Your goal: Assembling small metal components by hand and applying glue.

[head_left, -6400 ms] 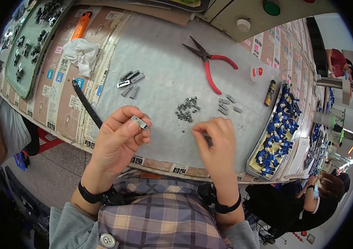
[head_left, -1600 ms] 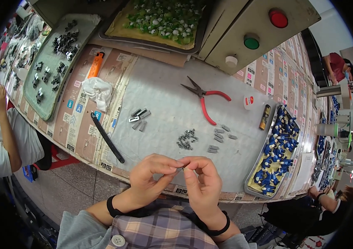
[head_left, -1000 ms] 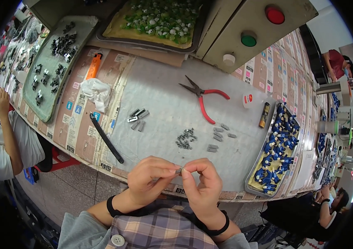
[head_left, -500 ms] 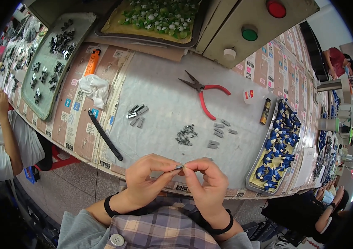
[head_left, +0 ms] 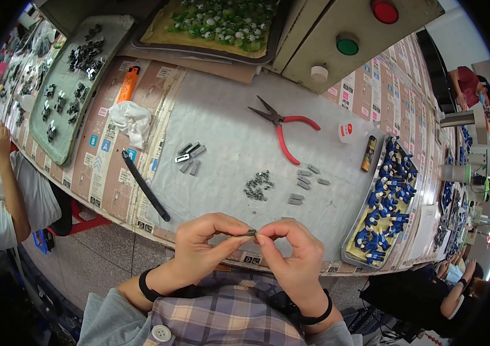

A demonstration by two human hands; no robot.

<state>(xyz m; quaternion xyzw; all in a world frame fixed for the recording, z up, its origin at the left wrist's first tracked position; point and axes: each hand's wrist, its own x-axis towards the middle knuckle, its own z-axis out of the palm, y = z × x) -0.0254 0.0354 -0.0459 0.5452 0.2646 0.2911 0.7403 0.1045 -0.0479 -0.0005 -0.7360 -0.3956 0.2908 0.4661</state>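
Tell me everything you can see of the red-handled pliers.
The pliers have long, tapering dark metal jaws and two curved red handles, apparently coated. They lie open on the pale sheet, jaws spread toward the upper left; one handle reaches right, the other down to the lower right, ending just above some small grey pieces. Neither the left hand nor the right hand touches them.

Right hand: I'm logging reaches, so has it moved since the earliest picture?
Yes; the right hand has moved away from the pliers, toward the near table edge.
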